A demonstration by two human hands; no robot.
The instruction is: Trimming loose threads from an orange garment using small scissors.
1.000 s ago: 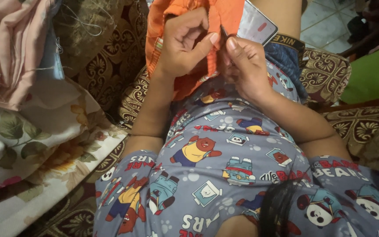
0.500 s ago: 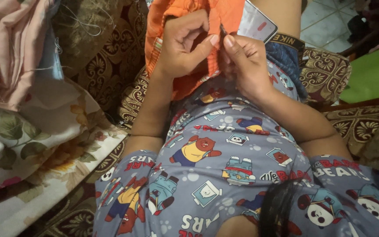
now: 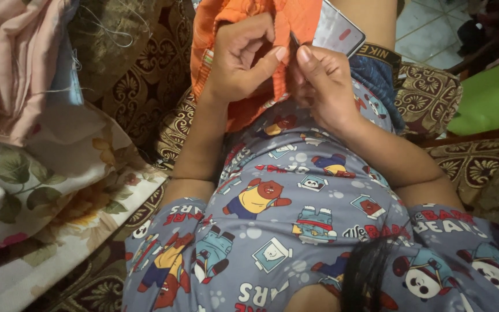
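Note:
An orange cloth [image 3: 298, 17] lies bunched over my lap and is held up in front of me. My left hand [image 3: 239, 65] pinches a fold of it, thumb pointing right. My right hand [image 3: 326, 86] is close beside it, fingertips almost touching the left thumb. It grips a small dark pointed tool [image 3: 294, 39] whose tip sticks up against the cloth. A flat white card-like thing with a red mark [image 3: 337, 32] rests just beyond my right hand, partly under the cloth.
I wear a grey-blue cartoon-print top [image 3: 295, 214]. To the left lie floral bedding [image 3: 41, 190], a pink cloth [image 3: 12, 63] with loose threads and a brown patterned cushion [image 3: 145, 86]. A green surface [image 3: 489, 98] and a tiled floor [image 3: 428, 32] show at the right.
Almost nothing; both hands stay on the orange cloth, with my right fingertips shifting only slightly next to the left thumb.

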